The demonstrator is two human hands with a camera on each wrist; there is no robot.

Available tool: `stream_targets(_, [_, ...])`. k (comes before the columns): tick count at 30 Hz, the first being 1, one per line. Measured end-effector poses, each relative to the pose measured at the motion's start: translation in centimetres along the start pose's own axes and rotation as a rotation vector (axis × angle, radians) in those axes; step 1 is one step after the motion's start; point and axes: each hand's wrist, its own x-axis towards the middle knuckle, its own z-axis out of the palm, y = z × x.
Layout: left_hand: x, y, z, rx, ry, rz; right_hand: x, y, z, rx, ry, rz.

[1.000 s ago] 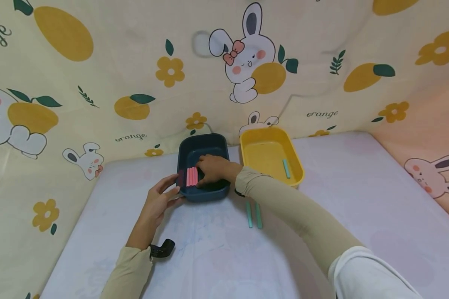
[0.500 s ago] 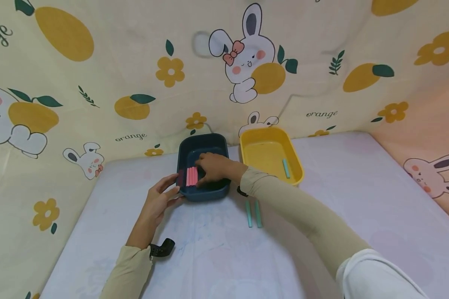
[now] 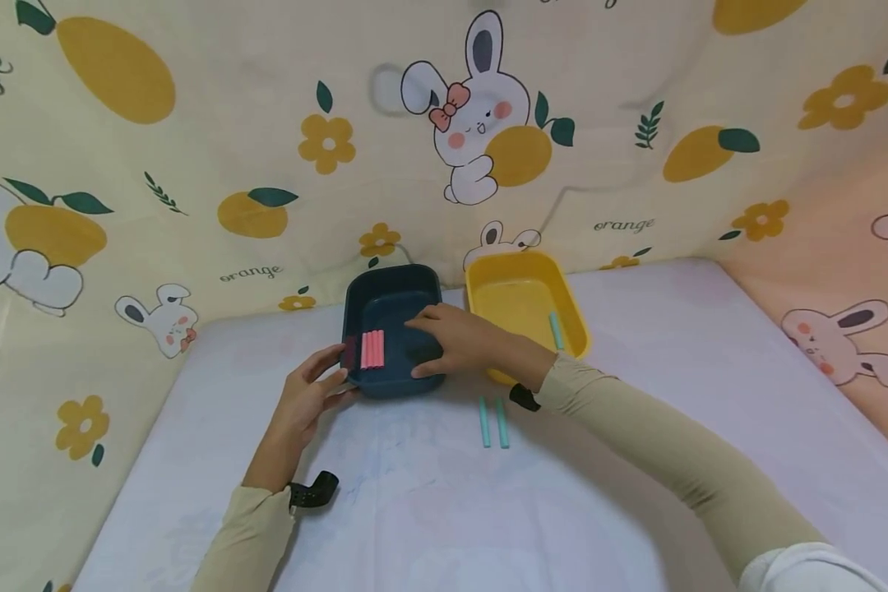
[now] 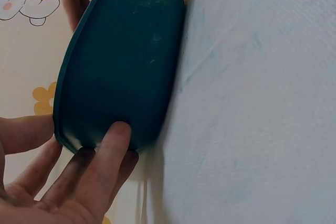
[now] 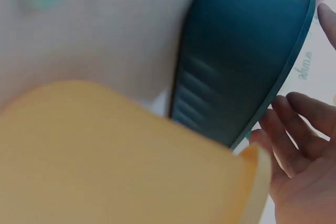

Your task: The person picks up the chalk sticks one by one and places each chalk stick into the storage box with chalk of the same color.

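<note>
A dark blue plastic tray (image 3: 397,386) stands at the back of the table. Lined up along its left part lie several pink sticks (image 3: 372,349), with a dark maroon strip (image 3: 350,352) against the left end. My left hand (image 3: 303,393) grips the tray's front left corner; in the left wrist view its thumb (image 4: 116,135) presses the outer wall. Over the tray's right rim hovers my right hand (image 3: 466,341), fingers spread and holding nothing. In the right wrist view those fingers (image 5: 310,111) appear beside the tray rim, the palm turned toward the camera.
To the right of the blue tray is a yellow tray (image 3: 518,263), partly behind my right hand, with a mint green stick (image 3: 556,330) in it. Two more mint green sticks (image 3: 502,423) lie on the white table (image 3: 444,526) in front. A printed cloth (image 3: 385,164) hangs behind.
My right hand has moved right, away from the pink sticks to the tray's right rim, its fingers spread. The left hand keeps its hold on the corner. The head view has shifted slightly.
</note>
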Motion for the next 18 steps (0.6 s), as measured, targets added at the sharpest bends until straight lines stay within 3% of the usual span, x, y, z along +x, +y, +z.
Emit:
stream_targets(9, [0.1,0.0,0.0,0.000,0.005,-0.003,-4.6,1.4,0.9,0.067,0.108,0.030])
stream_targets(18, [0.1,-0.1,0.1,0.018,0.001,0.003,-8.6,3.0,1.1,0.166,0.154,0.045])
